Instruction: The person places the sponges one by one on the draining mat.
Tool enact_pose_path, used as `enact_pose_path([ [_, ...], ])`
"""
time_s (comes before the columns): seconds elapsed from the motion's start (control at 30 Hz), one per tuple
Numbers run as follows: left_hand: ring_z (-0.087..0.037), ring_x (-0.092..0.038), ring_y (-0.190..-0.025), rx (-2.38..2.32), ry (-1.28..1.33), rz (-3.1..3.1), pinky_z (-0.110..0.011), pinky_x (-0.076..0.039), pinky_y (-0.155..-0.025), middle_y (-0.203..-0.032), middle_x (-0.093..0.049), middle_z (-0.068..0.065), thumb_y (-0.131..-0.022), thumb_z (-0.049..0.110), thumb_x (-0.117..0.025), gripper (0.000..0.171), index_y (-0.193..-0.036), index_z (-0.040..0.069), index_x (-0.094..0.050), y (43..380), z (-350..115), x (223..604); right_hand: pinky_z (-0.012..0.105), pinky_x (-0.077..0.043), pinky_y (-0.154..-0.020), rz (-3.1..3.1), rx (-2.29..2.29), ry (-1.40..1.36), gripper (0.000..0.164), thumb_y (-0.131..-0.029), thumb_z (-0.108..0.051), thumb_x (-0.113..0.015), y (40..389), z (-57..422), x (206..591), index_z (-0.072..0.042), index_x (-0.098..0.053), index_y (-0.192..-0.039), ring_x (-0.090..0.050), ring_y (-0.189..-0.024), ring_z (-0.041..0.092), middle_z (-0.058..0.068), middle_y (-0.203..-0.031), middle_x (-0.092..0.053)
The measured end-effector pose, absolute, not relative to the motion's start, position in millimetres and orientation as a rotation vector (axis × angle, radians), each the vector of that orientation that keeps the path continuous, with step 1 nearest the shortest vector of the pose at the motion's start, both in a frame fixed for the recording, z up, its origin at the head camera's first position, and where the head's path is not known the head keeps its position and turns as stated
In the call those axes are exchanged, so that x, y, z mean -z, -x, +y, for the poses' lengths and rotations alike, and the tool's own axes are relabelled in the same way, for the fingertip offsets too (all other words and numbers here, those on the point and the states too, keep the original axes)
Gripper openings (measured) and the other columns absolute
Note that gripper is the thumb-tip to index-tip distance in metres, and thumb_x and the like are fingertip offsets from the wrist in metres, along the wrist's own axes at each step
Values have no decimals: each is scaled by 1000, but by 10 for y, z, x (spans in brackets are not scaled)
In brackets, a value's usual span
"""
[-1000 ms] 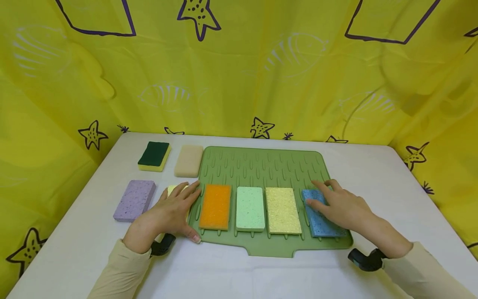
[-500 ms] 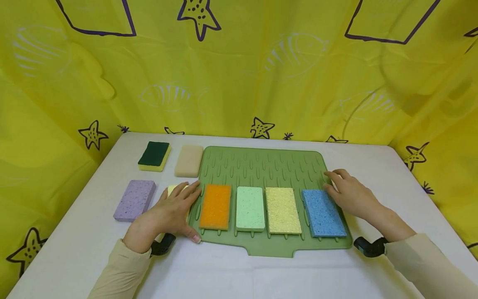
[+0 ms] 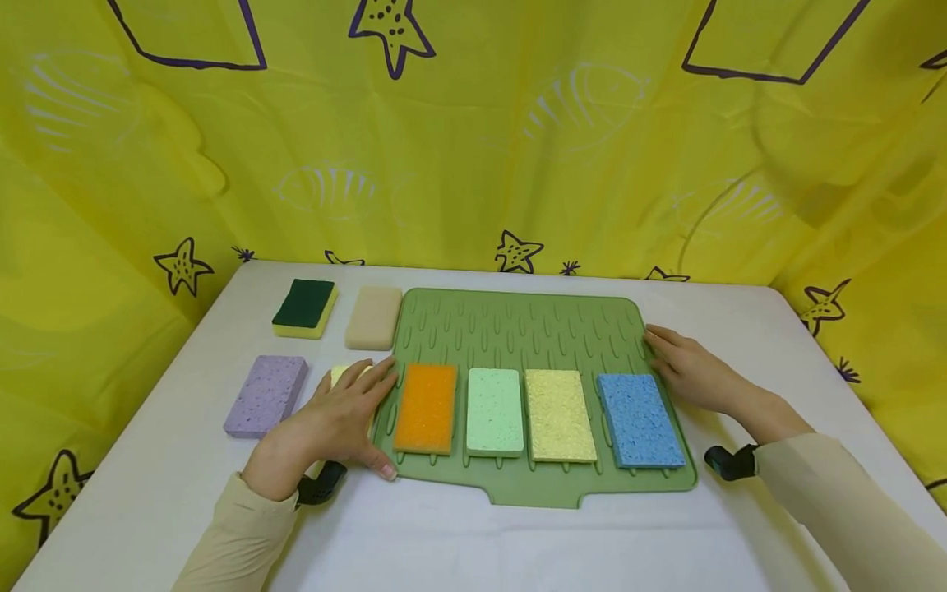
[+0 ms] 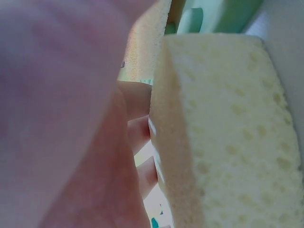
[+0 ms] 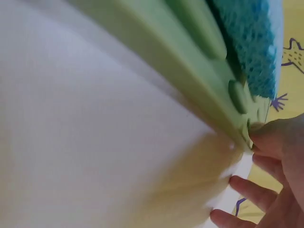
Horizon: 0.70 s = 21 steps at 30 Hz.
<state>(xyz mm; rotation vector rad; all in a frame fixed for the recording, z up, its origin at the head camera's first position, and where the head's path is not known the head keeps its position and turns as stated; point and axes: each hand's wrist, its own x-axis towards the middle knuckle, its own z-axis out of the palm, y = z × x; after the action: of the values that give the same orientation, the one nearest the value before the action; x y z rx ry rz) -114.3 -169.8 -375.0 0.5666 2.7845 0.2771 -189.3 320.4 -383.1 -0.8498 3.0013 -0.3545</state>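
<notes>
A green drying mat (image 3: 518, 322) lies on the table, bearing orange (image 3: 425, 409), mint green (image 3: 495, 413), pale yellow (image 3: 560, 415) and blue (image 3: 640, 421) sponges in a row. My left hand (image 3: 333, 433) spreads over another pale yellow sponge (image 4: 232, 128), largely hidden in the head view; its fingertips and thumb reach the mat's left edge. At the mat's right edge, my right hand (image 3: 694, 374) pinches the rim, thumb (image 5: 270, 137) on top and fingers on the outer side, beyond the blue sponge.
Left of the mat lie a purple sponge (image 3: 266, 396), a green-and-yellow scouring sponge (image 3: 305, 307) and a beige sponge (image 3: 373, 317). A yellow patterned curtain (image 3: 473, 148) stands behind the white table (image 3: 414, 543).
My right hand has left the blue sponge and moved right and away from me to the mat's right edge. The left hand stays in place.
</notes>
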Motion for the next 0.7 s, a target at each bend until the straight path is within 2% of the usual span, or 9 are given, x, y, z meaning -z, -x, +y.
enact_pose_path([
  [0.2, -42, -17, -150, -270, -564, 2788, -77, -15, -111, -166, -16, -12, -55, 67, -85, 131, -155, 4, -30, 1151, -1699, 3747, 66, -35, -106, 2937, 322, 867, 52, -100, -7, -53, 1933, 3264, 3856, 16, -37, -143, -37, -133, 56, 36, -151, -32],
  [0.5, -43, -15, -151, -295, -571, 2782, -77, -14, -110, -166, -15, -13, -54, 68, -85, 133, -156, 4, -28, 1160, -1688, 3737, 67, -41, -99, 2969, 257, 824, 54, -102, -16, -53, 1924, 3305, 3872, 8, -38, -148, -40, -133, 51, 27, -154, -35],
  [0.7, -44, -13, -151, -321, -590, 2823, -81, -12, -107, -166, -13, -15, -51, 68, -86, 136, -156, 6, -27, 1133, -1746, 3735, 68, -42, -96, 2968, 277, 829, 53, -102, -16, -53, 1924, 3272, 3890, 7, -39, -147, -41, -133, 51, 26, -154, -36],
])
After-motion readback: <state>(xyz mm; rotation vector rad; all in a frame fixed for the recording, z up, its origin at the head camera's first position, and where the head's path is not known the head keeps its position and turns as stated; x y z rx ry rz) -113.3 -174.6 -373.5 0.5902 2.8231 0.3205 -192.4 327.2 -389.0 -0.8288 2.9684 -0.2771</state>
